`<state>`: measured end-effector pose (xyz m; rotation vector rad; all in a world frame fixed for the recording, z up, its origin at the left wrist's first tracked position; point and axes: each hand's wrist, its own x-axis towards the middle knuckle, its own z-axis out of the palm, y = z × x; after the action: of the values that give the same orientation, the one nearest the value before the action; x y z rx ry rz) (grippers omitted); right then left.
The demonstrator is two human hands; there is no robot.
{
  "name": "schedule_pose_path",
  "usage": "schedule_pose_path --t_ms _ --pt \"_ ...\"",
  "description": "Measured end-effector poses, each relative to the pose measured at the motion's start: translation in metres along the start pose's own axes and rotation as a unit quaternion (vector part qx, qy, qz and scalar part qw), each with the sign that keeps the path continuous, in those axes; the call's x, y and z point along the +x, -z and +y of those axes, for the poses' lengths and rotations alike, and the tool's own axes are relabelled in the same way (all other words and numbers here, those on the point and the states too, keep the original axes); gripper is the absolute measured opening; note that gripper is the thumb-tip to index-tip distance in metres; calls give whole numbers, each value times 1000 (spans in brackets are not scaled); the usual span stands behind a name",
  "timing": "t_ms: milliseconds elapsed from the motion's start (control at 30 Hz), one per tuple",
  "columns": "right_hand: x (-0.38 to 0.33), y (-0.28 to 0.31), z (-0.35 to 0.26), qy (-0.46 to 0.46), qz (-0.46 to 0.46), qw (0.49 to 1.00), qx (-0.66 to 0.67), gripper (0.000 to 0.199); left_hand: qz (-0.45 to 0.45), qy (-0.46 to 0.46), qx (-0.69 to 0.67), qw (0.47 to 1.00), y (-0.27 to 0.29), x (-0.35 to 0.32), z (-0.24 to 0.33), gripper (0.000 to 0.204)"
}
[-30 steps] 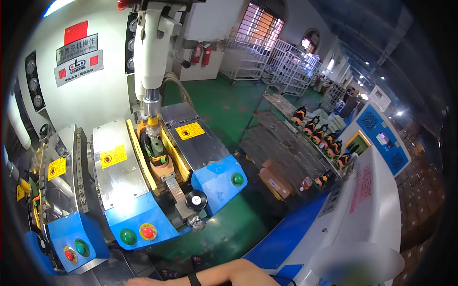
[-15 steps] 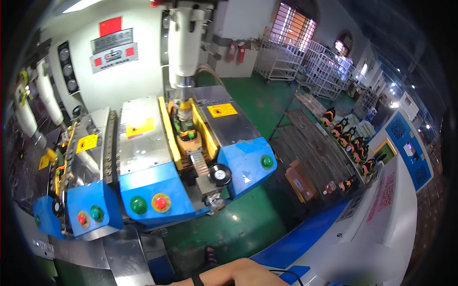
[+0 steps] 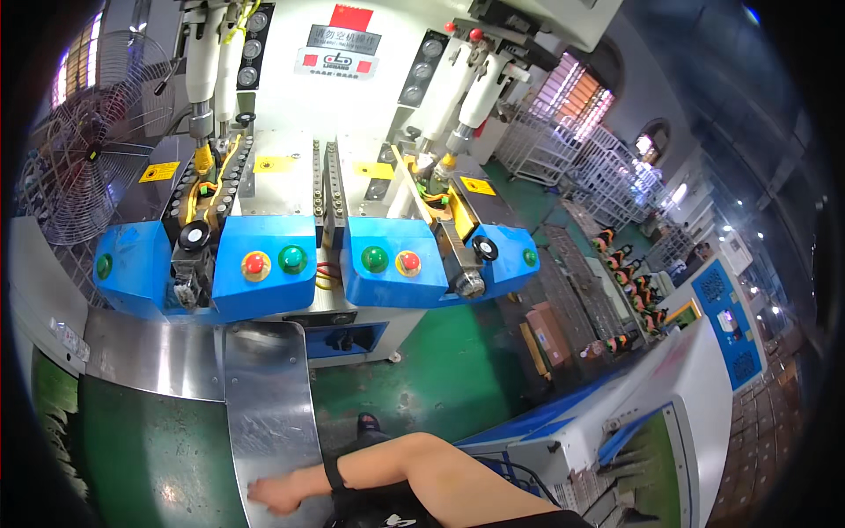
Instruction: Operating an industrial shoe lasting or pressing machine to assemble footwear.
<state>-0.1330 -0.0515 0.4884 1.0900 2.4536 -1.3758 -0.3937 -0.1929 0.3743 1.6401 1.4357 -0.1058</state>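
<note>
Head view showed one hand (image 3: 275,493), apparently the person's left, lying flat on the lower end of a curved sheet-metal chute (image 3: 264,387), fingers loosely spread against the bare metal and pinching nothing; a dark wristband (image 3: 335,475) sat on the forearm. The right hand was not in view. Nothing was seen on the chute or in the hand, so progress could not be judged beyond this: the hand rested at the chute's bottom edge, well apart from the machine, and any loading at the press stations appeared, by judgement, not yet begun. The twin-station press (image 3: 352,176) stood beyond the chute's upper edge. Its two blue front housings each carried a red push button (image 3: 255,263) and a green push button (image 3: 292,258) side by side. Yellow rectangular warning labels (image 3: 158,171) lay on the grey deck plates, one near each station. A red-and-grey rectangular sign plate (image 3: 344,40) was fixed at the top centre of the white machine face. A brown cardboard box (image 3: 547,327) sat on the green floor (image 3: 440,361) to the right.
</note>
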Motion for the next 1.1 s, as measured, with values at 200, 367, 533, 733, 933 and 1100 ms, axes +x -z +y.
schedule_pose_path --t_ms 200,367,533,733,933,1100 --pt "-12 -30 43 -234 -46 960 -144 92 -5 -24 -34 999 -47 25 -38 58" --pt "23 -49 33 -266 -64 949 -160 108 -3 -36 -25 999 -65 53 -39 61" --pt "49 -72 79 -350 -48 934 -52 106 -9 -34 23 999 -76 70 -29 63" --pt "31 -67 77 -175 -18 958 -228 75 28 -20 97 995 -67 102 3 67" --pt "-1 -21 117 -109 -66 991 39 40 77 -18 184 980 -48 152 54 70" --pt "-103 -55 205 -77 165 979 89 38 108 -29 249 962 -38 192 119 72"
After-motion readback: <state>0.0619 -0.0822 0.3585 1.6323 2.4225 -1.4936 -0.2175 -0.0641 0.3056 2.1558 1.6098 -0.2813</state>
